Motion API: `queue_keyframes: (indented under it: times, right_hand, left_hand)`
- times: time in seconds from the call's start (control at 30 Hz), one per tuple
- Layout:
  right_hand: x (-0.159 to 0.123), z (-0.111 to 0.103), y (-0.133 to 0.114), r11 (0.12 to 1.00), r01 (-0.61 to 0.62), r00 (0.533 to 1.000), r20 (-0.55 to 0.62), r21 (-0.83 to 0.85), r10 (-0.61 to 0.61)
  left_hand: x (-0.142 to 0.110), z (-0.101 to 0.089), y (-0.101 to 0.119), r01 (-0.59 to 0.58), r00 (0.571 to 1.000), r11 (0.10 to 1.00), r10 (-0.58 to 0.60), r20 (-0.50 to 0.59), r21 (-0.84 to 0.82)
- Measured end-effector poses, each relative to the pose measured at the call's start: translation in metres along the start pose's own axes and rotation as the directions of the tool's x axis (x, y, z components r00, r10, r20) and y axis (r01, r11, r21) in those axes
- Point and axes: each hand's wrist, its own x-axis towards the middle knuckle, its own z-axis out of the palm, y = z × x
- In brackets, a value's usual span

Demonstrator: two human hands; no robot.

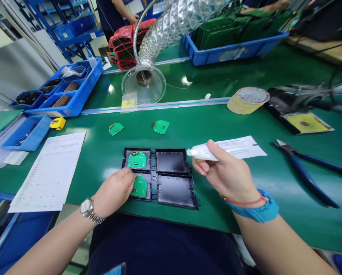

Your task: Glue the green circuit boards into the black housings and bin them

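My right hand [228,173] is closed round a white squeeze tube [239,147], its nozzle pointing left above the upper right black plastic housing [171,160]. My left hand [116,191] has its fingers drawn together at the left edge of a green circuit board [140,186] in the lower left housing; the fingertips are partly hidden. Another green board [137,160] sits in the upper left housing. The lower right housing [175,189] holds no board. Two loose boards, one to the left [116,129] and one to the right [161,126], lie on the green mat beyond the housings.
Cutting pliers [305,168] and a tape roll [248,100] lie to the right. A clear fume hood [143,86] on a foil duct stands at the back. Blue bins [81,97], a yellow tape measure [57,123] and a printed sheet [49,172] are at the left.
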Motion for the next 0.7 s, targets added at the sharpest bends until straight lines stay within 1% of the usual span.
queue_keyframes:
  times: [0.27,0.5,0.7]
  right_hand:
    - [0.0011,-0.0009,0.0006,0.999,0.034,0.999,-0.011,-0.026,-0.034]
    - [0.001,0.0005,0.0003,1.0,0.013,1.0,-0.016,-0.002,-0.013]
    - [0.0014,-0.001,0.0013,0.999,0.026,1.0,-0.014,-0.023,-0.026]
  left_hand:
    - [0.0012,0.0037,-0.0005,-0.033,0.999,0.999,0.034,-0.031,0.026]
    - [0.0048,0.0032,-0.0007,-0.045,0.999,0.999,0.046,-0.007,0.026]
    - [0.0024,0.0078,0.0011,-0.028,1.0,0.994,0.027,0.01,0.102]
